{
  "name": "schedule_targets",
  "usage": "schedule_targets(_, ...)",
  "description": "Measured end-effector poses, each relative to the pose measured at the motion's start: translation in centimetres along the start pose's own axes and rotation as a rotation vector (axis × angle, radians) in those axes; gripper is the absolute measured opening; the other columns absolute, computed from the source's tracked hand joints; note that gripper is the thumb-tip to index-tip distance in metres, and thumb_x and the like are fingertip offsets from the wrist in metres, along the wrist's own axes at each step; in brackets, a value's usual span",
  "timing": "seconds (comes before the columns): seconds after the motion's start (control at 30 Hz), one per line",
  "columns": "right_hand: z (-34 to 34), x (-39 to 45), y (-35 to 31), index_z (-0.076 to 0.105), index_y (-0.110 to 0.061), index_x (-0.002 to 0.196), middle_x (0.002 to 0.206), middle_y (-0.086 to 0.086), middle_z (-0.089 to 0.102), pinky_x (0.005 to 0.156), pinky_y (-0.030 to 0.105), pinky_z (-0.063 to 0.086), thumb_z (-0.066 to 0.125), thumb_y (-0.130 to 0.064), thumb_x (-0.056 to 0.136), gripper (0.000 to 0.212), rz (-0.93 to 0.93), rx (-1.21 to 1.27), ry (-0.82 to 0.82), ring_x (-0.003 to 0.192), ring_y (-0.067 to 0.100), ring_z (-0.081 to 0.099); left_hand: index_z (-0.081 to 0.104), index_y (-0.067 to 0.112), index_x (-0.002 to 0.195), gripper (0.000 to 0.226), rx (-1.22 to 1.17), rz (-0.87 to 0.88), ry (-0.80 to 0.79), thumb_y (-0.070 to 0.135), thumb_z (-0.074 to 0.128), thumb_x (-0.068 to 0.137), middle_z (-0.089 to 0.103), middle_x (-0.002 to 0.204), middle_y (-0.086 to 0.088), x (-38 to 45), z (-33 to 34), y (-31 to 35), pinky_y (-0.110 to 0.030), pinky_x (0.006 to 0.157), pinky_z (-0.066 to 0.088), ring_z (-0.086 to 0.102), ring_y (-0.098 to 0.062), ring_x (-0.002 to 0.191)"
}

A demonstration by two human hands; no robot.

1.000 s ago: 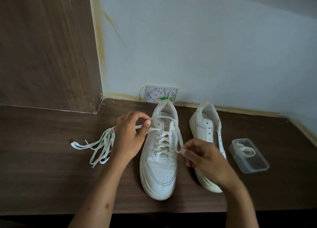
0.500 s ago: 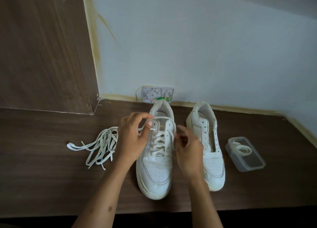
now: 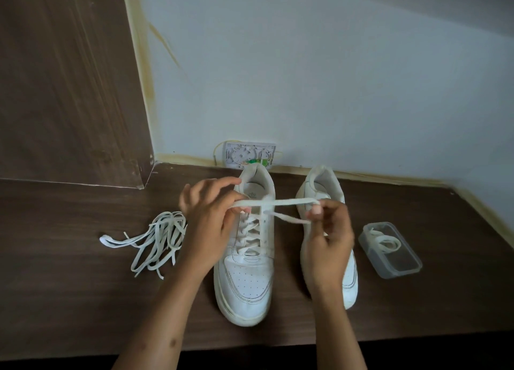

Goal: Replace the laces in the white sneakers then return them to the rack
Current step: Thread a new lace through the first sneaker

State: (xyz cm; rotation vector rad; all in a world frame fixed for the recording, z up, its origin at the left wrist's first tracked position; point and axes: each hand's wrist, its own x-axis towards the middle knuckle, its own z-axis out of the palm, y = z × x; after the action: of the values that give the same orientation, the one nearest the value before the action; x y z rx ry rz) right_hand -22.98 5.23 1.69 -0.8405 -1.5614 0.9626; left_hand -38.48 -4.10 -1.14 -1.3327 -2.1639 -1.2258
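Your left hand [image 3: 207, 225] and right hand [image 3: 328, 239] are each pinching an end of the flat white lace [image 3: 289, 202], crossing them above the laced white leather sneaker [image 3: 246, 269].

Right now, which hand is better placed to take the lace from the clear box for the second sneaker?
Right hand. It is beside the box with the coiled lace, over the unlaced sneaker. The left hand is across the laced sneaker, near the loose laces.

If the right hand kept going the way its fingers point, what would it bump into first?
Probably the unlaced white sneaker right behind it: the right hand, pinching the flat white lace, points up toward the pale wall. Depth is hard to judge.
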Motion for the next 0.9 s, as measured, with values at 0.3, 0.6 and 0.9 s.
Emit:
schedule_targets(0.3, -1.0, 0.2, 0.5, 0.059, -0.018, 0.117, 0.112, -0.004, 0.056, 0.088, 0.036, 0.050, 0.057, 0.000, 0.090, 0.032, -0.104, -0.261, 0.056, 0.099, 0.015, 0.057, 0.064, 0.028, 0.093, 0.024, 0.073, 0.058, -0.103, 0.012, 0.052, 0.080, 0.060, 0.119, 0.016, -0.4, -0.7, -0.3, -0.059, 0.110, 0.012, 0.040, -0.021, 0.121)
schedule_targets(0.6, 1.9, -2.1, -0.1, 0.063, -0.027, 0.121, 0.100, -0.020, 0.058, 0.076, 0.032, 0.049, 0.062, -0.039, 0.094, 0.030, -0.410, -0.403, -0.480, 0.080, -0.002, 0.049, 0.066, 0.025, 0.094, 0.022, 0.190, 0.068, -0.123, 0.014, 0.052, 0.080, 0.059, 0.123, 0.011, -0.4, -0.1, 0.4, -0.061, 0.111, 0.013, 0.041, -0.026, 0.122)
schedule_targets(0.9, 1.5, -1.8, 0.0, 0.072, -0.024, 0.101, 0.088, -0.015, 0.065, 0.071, 0.027, 0.052, 0.070, -0.010, 0.087, 0.020, -0.246, -0.297, -0.228, 0.085, 0.008, 0.058, 0.068, 0.038, 0.095, 0.014, 0.010, 0.054, -0.136, 0.043, 0.060, 0.084, 0.054, 0.126, 0.022, -0.2, -0.2, 0.3, -0.052, 0.111, 0.007, 0.039, -0.020, 0.124)
